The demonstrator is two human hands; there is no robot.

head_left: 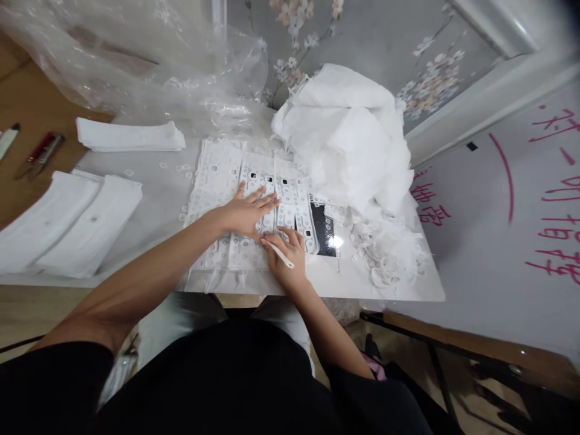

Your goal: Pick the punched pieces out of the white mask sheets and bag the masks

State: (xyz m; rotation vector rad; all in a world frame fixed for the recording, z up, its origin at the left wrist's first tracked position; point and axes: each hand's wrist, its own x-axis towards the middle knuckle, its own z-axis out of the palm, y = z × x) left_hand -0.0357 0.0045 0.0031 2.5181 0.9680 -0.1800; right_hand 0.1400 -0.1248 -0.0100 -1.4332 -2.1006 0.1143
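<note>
My left hand (248, 211) lies flat with fingers stretched out on white die-cut sheets (217, 175) full of small punched shapes, spread on a white table (158, 199). My right hand (286, 254) is closed round a thin white stick tool (278, 254), its tip touching the sheets just below my left fingers. A black panel (322, 229) shows under the sheets to the right of both hands.
A heap of crumpled white sheets (348, 133) lies at the back right, with loose scraps (389, 254) in front. Folded white stacks (72, 223) sit left, another (129, 136) behind. Clear plastic bag (149, 54) at the back. Red-handled tool (40, 154) far left.
</note>
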